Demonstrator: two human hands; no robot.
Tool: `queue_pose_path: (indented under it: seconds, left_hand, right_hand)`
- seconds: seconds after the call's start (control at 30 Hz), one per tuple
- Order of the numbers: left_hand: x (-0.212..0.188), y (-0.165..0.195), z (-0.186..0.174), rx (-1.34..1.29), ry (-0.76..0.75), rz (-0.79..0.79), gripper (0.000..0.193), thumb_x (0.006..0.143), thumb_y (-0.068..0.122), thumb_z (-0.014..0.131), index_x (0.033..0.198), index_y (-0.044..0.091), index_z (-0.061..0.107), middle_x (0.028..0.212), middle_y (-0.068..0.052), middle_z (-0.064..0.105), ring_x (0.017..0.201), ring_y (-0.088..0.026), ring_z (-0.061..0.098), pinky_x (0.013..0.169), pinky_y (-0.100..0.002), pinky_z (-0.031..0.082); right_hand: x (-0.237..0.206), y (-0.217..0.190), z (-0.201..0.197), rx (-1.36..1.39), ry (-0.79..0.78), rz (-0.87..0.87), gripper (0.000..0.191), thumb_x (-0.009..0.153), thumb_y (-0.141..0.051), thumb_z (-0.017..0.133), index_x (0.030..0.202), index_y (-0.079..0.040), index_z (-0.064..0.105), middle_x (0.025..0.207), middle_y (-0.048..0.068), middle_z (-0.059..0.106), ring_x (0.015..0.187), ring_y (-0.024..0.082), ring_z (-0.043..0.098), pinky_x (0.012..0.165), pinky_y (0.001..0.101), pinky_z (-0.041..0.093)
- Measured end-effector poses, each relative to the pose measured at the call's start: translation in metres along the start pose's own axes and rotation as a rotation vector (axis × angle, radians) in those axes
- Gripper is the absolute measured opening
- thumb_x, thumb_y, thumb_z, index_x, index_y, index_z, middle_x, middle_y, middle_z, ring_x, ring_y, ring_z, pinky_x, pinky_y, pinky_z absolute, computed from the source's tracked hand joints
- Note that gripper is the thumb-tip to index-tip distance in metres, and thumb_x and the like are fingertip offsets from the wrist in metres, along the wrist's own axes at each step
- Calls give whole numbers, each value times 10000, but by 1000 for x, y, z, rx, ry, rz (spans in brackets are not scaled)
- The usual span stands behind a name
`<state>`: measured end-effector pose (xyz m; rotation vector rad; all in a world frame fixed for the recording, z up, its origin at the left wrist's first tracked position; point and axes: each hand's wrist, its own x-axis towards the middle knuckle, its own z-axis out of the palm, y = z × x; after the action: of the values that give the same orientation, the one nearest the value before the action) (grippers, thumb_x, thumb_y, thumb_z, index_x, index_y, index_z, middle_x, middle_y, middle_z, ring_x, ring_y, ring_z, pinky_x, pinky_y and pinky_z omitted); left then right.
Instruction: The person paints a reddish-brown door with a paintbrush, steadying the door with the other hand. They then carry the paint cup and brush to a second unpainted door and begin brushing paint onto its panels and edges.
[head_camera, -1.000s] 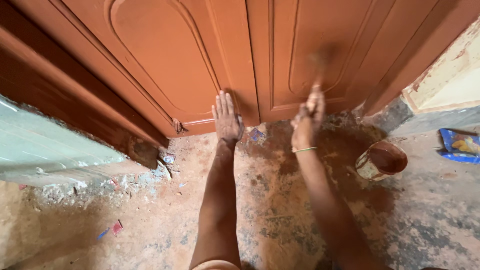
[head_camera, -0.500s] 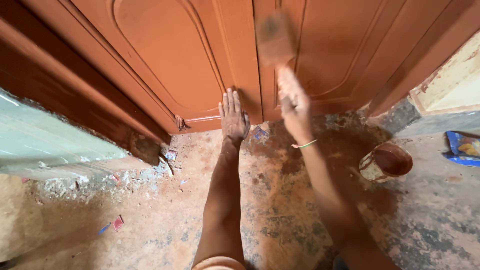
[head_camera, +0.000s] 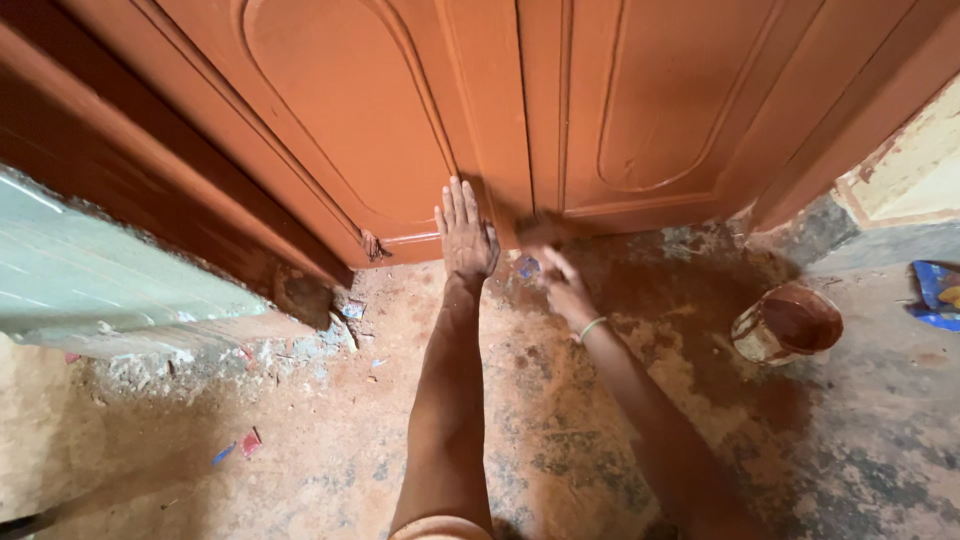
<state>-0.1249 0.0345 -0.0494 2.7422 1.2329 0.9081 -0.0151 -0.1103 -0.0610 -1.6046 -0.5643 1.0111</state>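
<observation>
A brown door (head_camera: 420, 120) fills the top. The left hand (head_camera: 465, 235) lies flat and released on its bottom edge. The blurred right hand (head_camera: 562, 285) grasps a brush (head_camera: 530, 232) there. A tin (head_camera: 787, 325) stands right.

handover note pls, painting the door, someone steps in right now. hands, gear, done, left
Left hand: flat, fingers spread, braced on the bottom edge of the door.
Right hand: low at the door's foot, blurred; the brush in its grip cannot be made out.
Paint tin: open, on the floor to the right, apart from both hands.
Done: both panels in view are coated reddish-brown.
Left: probably the bottom strip by the right hand; how well it is covered cannot be judged from here.
</observation>
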Motion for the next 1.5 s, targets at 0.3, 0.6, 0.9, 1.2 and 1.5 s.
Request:
queue_pose_path:
  seconds: [0.3,0.6,0.9,1.2,1.5]
  left_hand:
    - [-8,-11,4,-30,-1,-14,739,991,234,437,1621,-21,147,1710,-203,108,1578,-405,122,1271,-556,93]
    - [-8,-17,1,-32,24,-27,755,972,242,418,1625,-10,134,1713,-200,111,1582,-405,117,1278,-552,95]
    - [-3,-14,-3,5,0,-44,784,956,245,440,1621,-17,118,1707,-202,99,1580,-398,104,1276,-547,82]
    - [-8,-17,3,-31,19,-42,764,968,250,444,1620,-18,150,1709,-196,124,1580,-401,129,1274,-556,104]
    - [-5,-11,3,-3,27,-11,752,991,241,436,1623,-27,129,1716,-209,104,1584,-402,114,1277,-558,104]
  right_hand:
    - [-7,-17,17,273,-70,-548,587,1060,33,468,1639,-41,406,1421,275,546,912,352,314,758,369,361]
    - [-15,-22,29,95,-20,-875,543,1077,57,460,1608,-20,375,1615,176,437,1385,237,478,1106,362,424]
    - [-25,-32,24,470,-79,22,624,982,45,507,1506,-295,493,1033,-5,655,493,22,372,389,175,325]
    - [-28,-42,12,587,-223,-695,619,1083,83,413,1637,-188,356,1087,0,571,589,2,359,494,150,347]
    - [-27,-38,8,496,-133,-313,617,992,6,437,1571,-196,370,1178,-68,628,492,12,349,398,170,310]
